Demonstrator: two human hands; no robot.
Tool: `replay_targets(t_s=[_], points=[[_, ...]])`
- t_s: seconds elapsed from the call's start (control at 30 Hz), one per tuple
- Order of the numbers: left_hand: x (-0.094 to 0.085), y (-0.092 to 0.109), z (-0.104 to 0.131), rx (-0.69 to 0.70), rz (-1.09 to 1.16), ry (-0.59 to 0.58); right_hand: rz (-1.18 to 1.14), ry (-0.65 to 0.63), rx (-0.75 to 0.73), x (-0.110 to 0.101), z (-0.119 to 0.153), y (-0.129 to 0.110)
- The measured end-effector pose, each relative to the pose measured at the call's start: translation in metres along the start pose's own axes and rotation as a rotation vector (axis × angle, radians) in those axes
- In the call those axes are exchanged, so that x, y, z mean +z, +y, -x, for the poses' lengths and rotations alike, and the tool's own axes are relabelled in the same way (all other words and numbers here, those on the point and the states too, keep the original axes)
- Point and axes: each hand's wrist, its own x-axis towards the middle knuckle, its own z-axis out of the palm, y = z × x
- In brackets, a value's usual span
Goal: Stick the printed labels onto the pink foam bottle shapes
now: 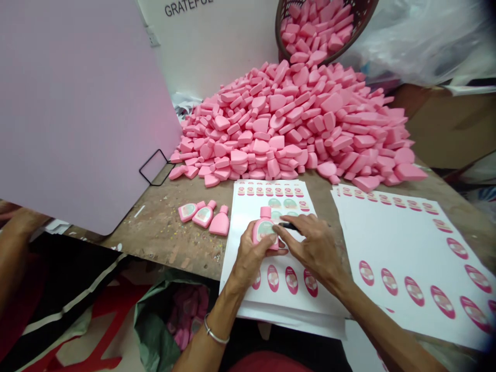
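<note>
My left hand [251, 253] is closed round a small pink toy bottle [265, 212], held upright above a stack of sticker sheets [251, 212]. A pale green oval sticker [265, 228] is on the bottle's front, and my left thumb presses its lower edge. At the sticker's right side are the fingertips of my right hand [310, 248]. Between its fingers sits a slim black tool [289, 226], whose exact kind I cannot make out. Left of the sheets lie several pink bottles [219, 221]; two of them carry green stickers.
A large heap of pink bottles [294, 119] covers the table's back, spilling from a tipped brown basket [278, 31]. More sticker sheets [387, 232] lie at the right. A pale board [77, 103] stands at the left, near another person's arm [17, 232]. Below hangs a green bag [155, 320] of pink pieces.
</note>
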Motion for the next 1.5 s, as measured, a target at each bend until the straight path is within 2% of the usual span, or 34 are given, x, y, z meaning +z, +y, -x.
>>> replay_targets(t_s=[0.07,0.1,0.23,0.3,0.33,0.4,0.53,0.63,0.73,0.77,0.8,0.83,0.9,0.97,1.03,1.07,1.1,1.2,1.23,1.33,1.5], points=[[0.000,0.002,0.002,-0.015,0.004,-0.015,0.059,0.045,0.064,-0.003,-0.004,-0.001],[0.002,0.003,0.004,-0.031,0.001,-0.036,0.010,0.025,0.108,-0.003,-0.005,-0.003],[0.005,0.008,0.013,-0.103,-0.026,-0.145,-0.339,-0.235,0.207,0.005,-0.012,-0.008],[-0.001,0.009,0.015,-0.121,-0.032,-0.144,-0.378,-0.257,0.228,0.011,-0.021,0.000],[-0.008,0.011,0.015,-0.118,-0.058,-0.108,-0.363,-0.245,0.233,0.014,-0.029,0.007],[-0.025,0.014,0.011,-0.074,-0.199,0.050,-0.262,-0.191,0.235,0.019,-0.050,0.023],[-0.068,0.029,-0.005,0.129,-0.739,0.540,0.088,0.001,0.198,0.040,-0.112,0.045],[-0.088,0.043,-0.012,0.294,-1.107,0.712,0.148,0.106,0.209,0.060,-0.151,0.048],[-0.085,0.054,-0.013,0.568,-1.325,0.807,0.110,0.143,0.277,0.061,-0.161,0.048],[-0.079,0.055,-0.013,0.636,-1.302,0.793,0.095,0.138,0.289,0.055,-0.156,0.047],[-0.070,0.056,-0.014,0.648,-1.222,0.743,0.081,0.127,0.291,0.047,-0.147,0.044],[-0.060,0.055,-0.016,0.599,-1.094,0.657,0.047,0.093,0.284,0.038,-0.135,0.040],[-0.038,0.048,-0.023,0.368,-0.735,0.440,-0.110,-0.068,0.265,0.019,-0.105,0.026],[-0.019,0.036,-0.032,0.124,-0.342,0.219,-0.389,-0.343,0.269,0.006,-0.075,0.010],[-0.006,0.022,-0.039,0.022,-0.072,0.080,-0.552,-0.525,0.242,0.002,-0.053,0.004],[-0.003,0.015,-0.041,0.010,-0.006,0.061,-0.548,-0.528,0.223,0.003,-0.046,0.006],[-0.002,0.009,-0.043,0.011,0.010,0.072,-0.489,-0.473,0.206,0.005,-0.042,0.013],[-0.006,-0.002,-0.048,0.048,-0.116,0.165,-0.126,-0.199,0.143,0.015,-0.039,0.044],[-0.008,-0.004,-0.050,0.059,-0.184,0.187,-0.012,-0.147,0.109,0.018,-0.040,0.054],[-0.006,-0.009,-0.056,0.072,-0.330,0.226,0.172,-0.135,-0.023,0.026,-0.038,0.071],[0.000,-0.018,-0.065,0.065,-0.337,0.211,0.302,-0.094,-0.144,0.031,-0.031,0.070]])
